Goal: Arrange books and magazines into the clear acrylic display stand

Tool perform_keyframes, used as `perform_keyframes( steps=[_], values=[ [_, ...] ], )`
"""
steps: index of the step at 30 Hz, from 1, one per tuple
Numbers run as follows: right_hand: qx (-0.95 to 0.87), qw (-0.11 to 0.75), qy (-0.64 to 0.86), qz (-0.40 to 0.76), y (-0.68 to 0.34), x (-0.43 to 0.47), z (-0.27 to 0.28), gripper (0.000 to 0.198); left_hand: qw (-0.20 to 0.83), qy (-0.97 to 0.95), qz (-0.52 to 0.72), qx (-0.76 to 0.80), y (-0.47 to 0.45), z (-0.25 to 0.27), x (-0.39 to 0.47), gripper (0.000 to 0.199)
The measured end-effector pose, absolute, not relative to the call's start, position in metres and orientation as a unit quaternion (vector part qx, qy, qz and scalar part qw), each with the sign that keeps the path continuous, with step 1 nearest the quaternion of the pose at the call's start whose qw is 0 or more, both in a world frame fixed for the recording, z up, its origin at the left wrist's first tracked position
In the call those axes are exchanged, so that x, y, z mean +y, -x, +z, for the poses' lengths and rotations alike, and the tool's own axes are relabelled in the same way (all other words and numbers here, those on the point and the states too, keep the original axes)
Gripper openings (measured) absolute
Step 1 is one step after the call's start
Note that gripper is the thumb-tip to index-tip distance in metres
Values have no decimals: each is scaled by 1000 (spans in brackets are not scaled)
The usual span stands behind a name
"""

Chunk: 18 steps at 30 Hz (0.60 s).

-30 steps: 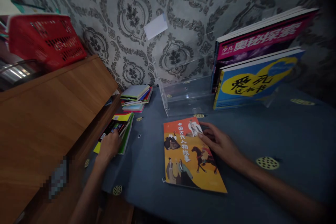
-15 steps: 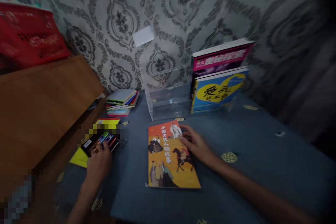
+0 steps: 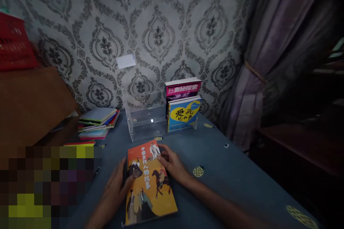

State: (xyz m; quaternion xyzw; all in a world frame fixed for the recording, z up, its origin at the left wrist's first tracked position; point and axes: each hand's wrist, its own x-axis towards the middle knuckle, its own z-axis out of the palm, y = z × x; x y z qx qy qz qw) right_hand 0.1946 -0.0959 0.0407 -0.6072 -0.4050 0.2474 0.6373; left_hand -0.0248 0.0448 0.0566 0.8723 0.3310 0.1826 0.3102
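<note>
An orange-and-yellow book (image 3: 149,186) with painted figures and a horse on its cover lies between my two hands, above the blue tabletop. My right hand (image 3: 170,161) grips its upper right edge, the thumb on the cover and the other fingers partly hidden behind. At the opposite edge, my left hand (image 3: 115,184) has its thumb over the cover and its fingers along the side. Behind the book stands a clear acrylic book rack (image 3: 129,121). Its right part holds a blue book with a yellow heart (image 3: 182,116) in front of a pink-and-purple book (image 3: 182,89).
A stack of books (image 3: 98,120) lies left of the rack. Farther left are a brown box-like piece (image 3: 32,100) and a red bag or box (image 3: 16,44). Pixelation covers the lower left. A tied-back curtain (image 3: 248,103) hangs at the right, beside patterned wallpaper (image 3: 158,35).
My left hand has left the dark book at the left and come to the orange book's left edge. The view has turned right. My right hand keeps its grip.
</note>
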Motion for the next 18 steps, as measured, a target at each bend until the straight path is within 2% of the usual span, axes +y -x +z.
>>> perform_keyframes(
  steps=[4, 8, 12, 14, 18],
  values=[
    [-364, 675, 578, 278, -190, -99, 49, 49, 508, -766, 232, 318, -3, 60, 43, 79],
    [-302, 729, 539, 296, -189, -102, 53, 62, 665, -592, 283, 356, -12, 71, 52, 79],
    [-257, 758, 509, 315, -186, -105, 56, 71, 809, -444, 180, 341, -18, 80, 42, 62],
    [-241, 761, 508, 325, -181, -107, 57, 70, 844, -392, 135, 341, -24, 84, 30, 56],
    [-234, 741, 556, 295, -168, -108, 53, 63, 850, -319, 169, 384, -37, 88, 12, 50]
  ],
)
